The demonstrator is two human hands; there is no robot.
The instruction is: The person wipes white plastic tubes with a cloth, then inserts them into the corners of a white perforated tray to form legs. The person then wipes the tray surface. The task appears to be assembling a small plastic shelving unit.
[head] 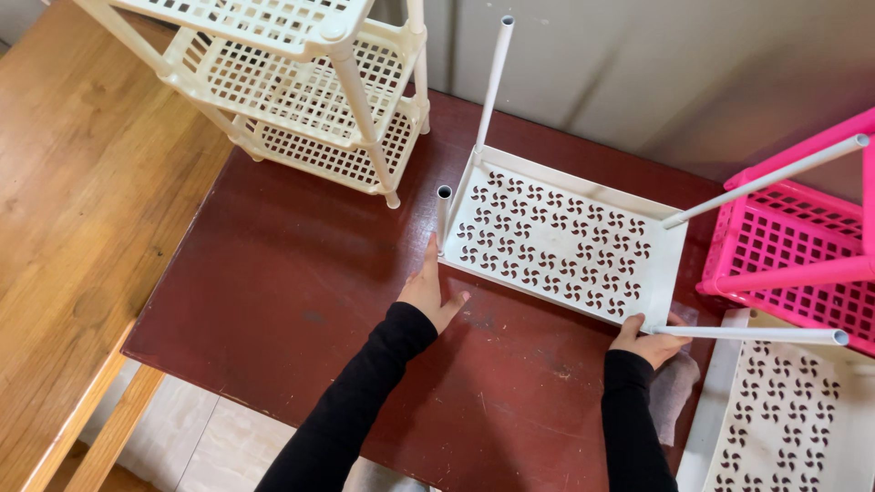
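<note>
A white perforated shelf tray [556,241] lies on a dark red table [301,292] with white tubes [493,80] standing up from its corners. My left hand [430,293] rests at the tray's near left corner, fingers against the base of a short tube [443,219]. My right hand [645,343] grips the tray's near right corner, where a long tube [752,334] slants off to the right. Both sleeves are black.
A cream three-tier rack [310,87] stands at the back left. A pink rack [797,255] sits at the right edge. A second white perforated tray [788,419] lies at the lower right, beside a grey cloth [676,392]. A wooden table [82,200] adjoins on the left.
</note>
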